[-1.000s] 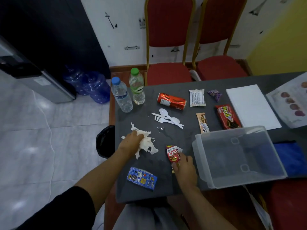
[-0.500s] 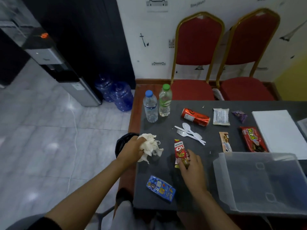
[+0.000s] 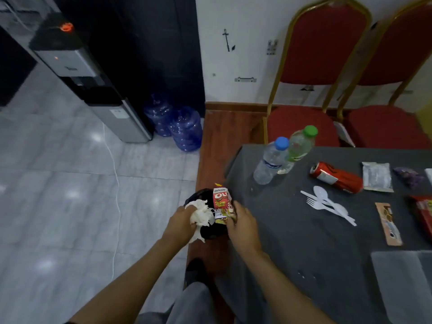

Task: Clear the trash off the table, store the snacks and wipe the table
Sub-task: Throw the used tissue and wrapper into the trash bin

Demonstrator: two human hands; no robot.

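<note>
Head view: both hands have moved off the grey-clothed desk [image 3: 304, 242] to above the black bin [image 3: 210, 231]. The left hand [image 3: 181, 222] clutches crumpled white tissue [image 3: 201, 215]; the right hand [image 3: 242, 226] pinches a red torn wrapper [image 3: 222, 203] reading "SUPER".

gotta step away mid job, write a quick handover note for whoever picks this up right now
Left hand: closed on crumpled white tissue, held over the black trash bin beside the table's left edge.
Right hand: holds the red snack wrapper over the same bin.
Done: both pieces are off the table, not yet dropped.
Left on the table: two water bottles, a crushed red can, white plastic cutlery, a silver packet, a purple wrapper, a brown snack bar, a red snack pack.
Clear storage box at bottom right. Snacks unstored, wiping not started.
</note>
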